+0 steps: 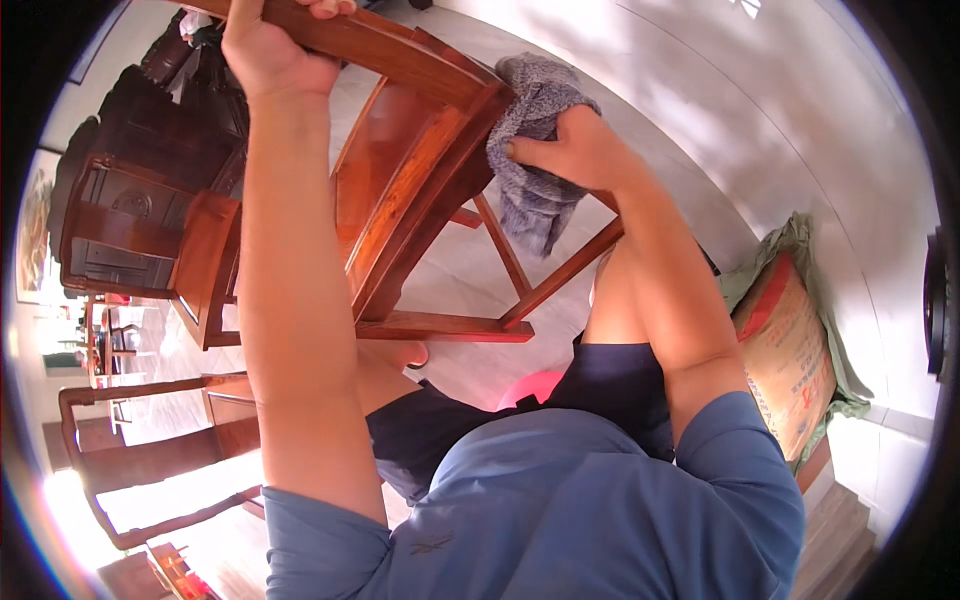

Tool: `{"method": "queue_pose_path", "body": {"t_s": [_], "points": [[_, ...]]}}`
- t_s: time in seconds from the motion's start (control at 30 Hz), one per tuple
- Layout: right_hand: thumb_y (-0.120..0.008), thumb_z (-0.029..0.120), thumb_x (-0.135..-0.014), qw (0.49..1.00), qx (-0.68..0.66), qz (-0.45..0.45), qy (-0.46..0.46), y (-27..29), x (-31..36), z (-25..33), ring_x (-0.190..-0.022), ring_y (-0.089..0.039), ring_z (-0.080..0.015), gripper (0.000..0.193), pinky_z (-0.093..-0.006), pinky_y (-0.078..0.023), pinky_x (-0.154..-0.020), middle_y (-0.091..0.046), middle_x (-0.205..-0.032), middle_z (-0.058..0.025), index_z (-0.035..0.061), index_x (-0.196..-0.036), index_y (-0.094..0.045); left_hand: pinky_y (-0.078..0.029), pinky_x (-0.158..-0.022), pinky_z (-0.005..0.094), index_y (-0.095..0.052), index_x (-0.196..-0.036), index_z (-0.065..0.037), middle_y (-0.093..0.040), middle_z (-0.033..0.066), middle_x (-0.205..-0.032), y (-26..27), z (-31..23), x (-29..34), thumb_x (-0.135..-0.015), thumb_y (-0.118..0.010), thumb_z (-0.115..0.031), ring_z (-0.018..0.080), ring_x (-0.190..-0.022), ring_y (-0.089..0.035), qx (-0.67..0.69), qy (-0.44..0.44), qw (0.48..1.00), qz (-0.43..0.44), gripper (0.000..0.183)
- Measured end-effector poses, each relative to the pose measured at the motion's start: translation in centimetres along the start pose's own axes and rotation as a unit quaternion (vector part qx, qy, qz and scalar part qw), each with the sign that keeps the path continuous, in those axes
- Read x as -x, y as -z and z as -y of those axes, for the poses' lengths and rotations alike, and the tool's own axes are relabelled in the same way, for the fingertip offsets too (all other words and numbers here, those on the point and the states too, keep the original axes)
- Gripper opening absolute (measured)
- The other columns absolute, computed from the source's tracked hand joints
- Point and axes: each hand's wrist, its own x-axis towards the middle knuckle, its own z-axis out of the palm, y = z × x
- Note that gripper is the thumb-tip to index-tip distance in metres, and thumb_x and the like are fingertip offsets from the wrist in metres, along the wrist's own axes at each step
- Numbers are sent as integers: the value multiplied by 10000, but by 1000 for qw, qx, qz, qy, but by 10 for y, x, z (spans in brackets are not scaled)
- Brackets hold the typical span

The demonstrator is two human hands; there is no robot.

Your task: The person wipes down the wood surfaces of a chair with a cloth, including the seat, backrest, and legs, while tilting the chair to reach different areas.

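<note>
A reddish-brown wooden chair [400, 190] is tipped over in front of me, its legs and crossbars pointing toward my right knee. At the top of the view, my left hand [280, 55] is wrapped round a rail of this chair. Part of that hand is cut off by the view's edge. In my right hand [585, 150] is a fluffy grey cloth [540, 215], thumb on top, pressed against the chair's right-hand edge. The cloth hides the corner beneath it, and its lower end hangs down beside the legs.
Dark carved furniture [140, 150] and another wooden chair [165, 455] stand on the left. A printed sack [790, 350] with green wrapping leans by the white wall [680, 70] on my right. Something pink [530, 388] shows between my thighs.
</note>
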Motion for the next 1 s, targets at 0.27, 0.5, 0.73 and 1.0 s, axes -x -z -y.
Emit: {"method": "queue_pose_path", "body": {"t_s": [0.27, 0.5, 0.73, 1.0], "points": [[-814, 252, -862, 984, 156, -81, 36, -26, 5, -17, -911, -720, -308, 322, -375, -556, -841, -762, -976, -140, 20, -1075, -746, -453, -471, 315, -646, -963, -83, -552, 20, -586, -3, 10, -17, -929, -773, -370, 161, -480, -537, 15, 17, 996, -83, 316], [-763, 14, -858, 910, 118, -310, 248, -35, 17, 2, -1033, -691, -326, 186, -386, -524, -947, -737, -1135, -144, 15, -1043, -759, -471, -479, 340, -640, -972, -59, -558, 46, -586, -11, 10, -20, -910, -793, -369, 197, -482, -541, -19, 9, 997, -69, 350], [-738, 303, -902, 919, 236, -193, 251, -64, 11, 17, -1264, -573, -369, 348, -542, -409, -1092, -677, -1289, -104, 117, -1196, -724, -482, -491, 360, -646, -897, -48, -571, 68, -587, -38, 18, -9, -901, -784, -311, 230, -486, -560, 10, 12, 996, -83, 297], [-815, 173, -830, 972, -143, -19, 186, -126, 59, 18, -1251, -570, -327, 356, -453, -424, -1118, -657, -1311, -90, 137, -1174, -731, -490, -499, 373, -645, -858, -46, -596, 90, -612, -38, 21, -20, -895, -779, -281, 239, -504, -583, -16, -13, 992, -126, 273]]}}
